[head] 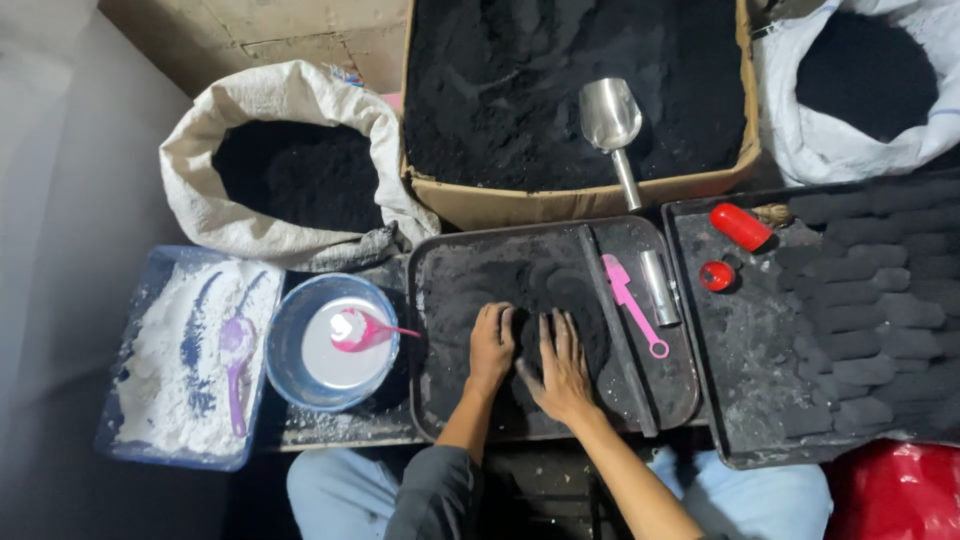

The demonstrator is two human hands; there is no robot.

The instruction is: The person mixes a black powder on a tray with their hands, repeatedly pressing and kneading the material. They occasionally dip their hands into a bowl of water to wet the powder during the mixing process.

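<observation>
A seated person presses the left hand (pixel 491 347) and right hand (pixel 560 365) flat, fingers spread and grasping nothing, into a mound of black powder (pixel 535 310) on a dark tray (pixel 440 400). Beside them on the tray lie a pink scoop (pixel 630 300) and a metal tube (pixel 658 287). To the left, a blue bowl (pixel 285 350) holds white liquid. Beyond stands a cardboard box (pixel 560 203) of black powder with a steel scoop (pixel 612 125)
</observation>
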